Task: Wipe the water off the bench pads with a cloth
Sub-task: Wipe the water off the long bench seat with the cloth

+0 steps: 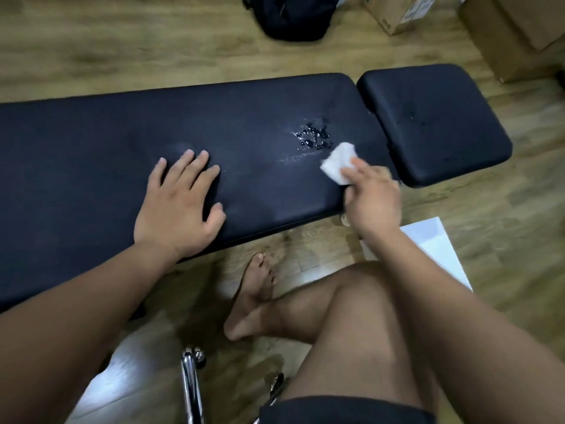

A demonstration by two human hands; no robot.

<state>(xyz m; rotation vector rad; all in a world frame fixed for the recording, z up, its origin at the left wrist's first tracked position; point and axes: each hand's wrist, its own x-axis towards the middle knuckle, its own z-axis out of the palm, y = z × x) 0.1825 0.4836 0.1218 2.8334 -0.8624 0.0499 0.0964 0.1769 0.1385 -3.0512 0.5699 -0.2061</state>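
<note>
— The right hand (371, 197) pinches a small white cloth (337, 162) between thumb and fingertips, down by the right end of the long pad (122, 154), toward the bench's (46, 209) front edge. I can't tell from here whether the cloth is actually on the surface.

— And the water (315, 136)?

— A cluster of fat beads just beyond the cloth, about mid-width on the long pad. There's also a thin wet streak (298, 159) just left of the cloth.

— Left hand (180, 206)?

— Flat on the long pad, fingers spread, palm near the front edge, well apart from the puddle. It's bracing, I'd say.

— So what goes wrong from here?

— The cloth looks small and wadded up. My guess is a quick swipe shoves those beads along instead of soaking them up. The nearest escape is the gap (373, 117) between the long pad and the short pad (434, 142). Water in there is hard to reach.

— Or off the front edge?

— Yes, onto the wooden floor (91, 50), right by a bare foot (260, 280). That's a slip risk.

— Anything else?

— Faint droplets (417, 119) sit on the short pad, barely visible on the black. If only the big puddle gets wiped, they're easily missed.
</note>
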